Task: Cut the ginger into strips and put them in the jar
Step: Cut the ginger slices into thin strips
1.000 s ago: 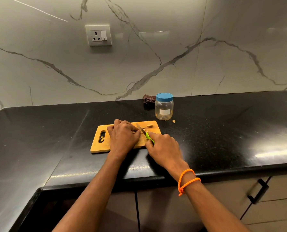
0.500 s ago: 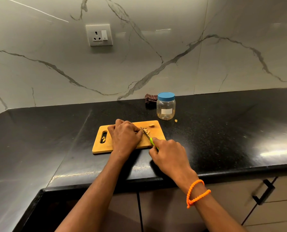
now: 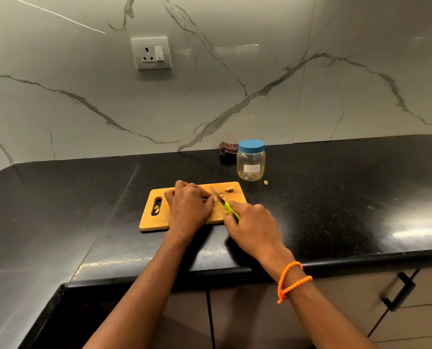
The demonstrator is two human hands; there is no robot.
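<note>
On the black bench (image 3: 335, 197), left of centre in the frame, lies a wooden cutting board (image 3: 159, 222); its handle slot (image 3: 157, 206) at the left end has a few pale bits showing in it, probably ginger scraps, though they are too small to be sure. Just right of the slot the left hand (image 3: 188, 207) rests on the board with its fingers curled down, pressing on what must be the ginger; the piece itself is hidden under the fingers, so its size cannot be told. Against those fingertips stands the blade of a small knife (image 3: 217, 195), its green handle gripped in the right hand (image 3: 250, 227), which is closed around it near the board's lower right corner. Cut ginger bits (image 3: 228, 189) lie at the board's upper right. Ginger is likely light, firm and fibrous, with damp cut faces that can slip, so the root is best pinned from above with fingertips tucked back, and the thin strips gathered in a pinch. Further right and higher in the frame stands the clear jar (image 3: 251, 163), its blue lid (image 3: 251, 146) on; it looks empty or nearly so, and the lid must come off before anything goes in. One stray crumb (image 3: 265, 182) lies on the bench just right of its base.
</note>
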